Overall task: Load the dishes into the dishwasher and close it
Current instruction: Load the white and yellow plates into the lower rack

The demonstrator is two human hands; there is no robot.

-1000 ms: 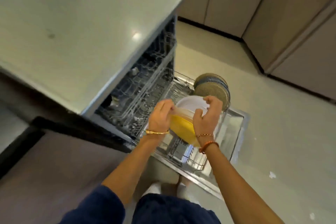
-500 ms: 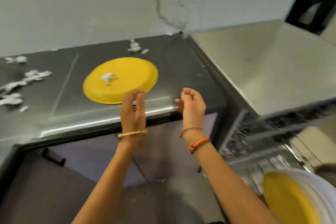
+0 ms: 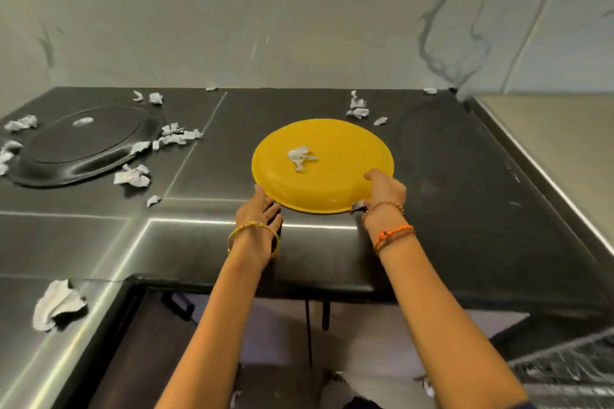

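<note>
- A round yellow plastic plate (image 3: 327,173) is lying upside down on the dark glossy tabletop (image 3: 448,209), about midway along it and a little toward the near edge.
- A crumpled scrap of white paper (image 3: 300,158) is sitting on top of the yellow plate, left of its middle.
- The left hand (image 3: 260,214) is touching the plate's near-left rim with straight fingers, the fingertips reaching under or against the edge; it is not curling around anything.
- The right hand (image 3: 385,191) is gripping the near-right rim, with fingers lying over the top of the rim; the thumb is hidden, and a small grey scrap is showing just under the palm.
- A gold bangle (image 3: 254,236) is circling the left wrist; orange and beaded cords (image 3: 393,234) are circling the right wrist.
- A large black oval platter (image 3: 83,148) is resting near the tabletop's far-left corner, well apart from the yellow plate, with a small white scrap on it.
- More torn white paper scraps (image 3: 131,176) are lying scattered around the platter, along the far edge and just behind the yellow plate.
- A bigger crumpled white tissue (image 3: 58,305) is lying close to the near-left edge.
- A grey marbled wall (image 3: 299,10) is rising behind the tabletop.
- A blurred wire dishwasher rack (image 3: 564,372) is showing at the lower right, below the tabletop.
</note>
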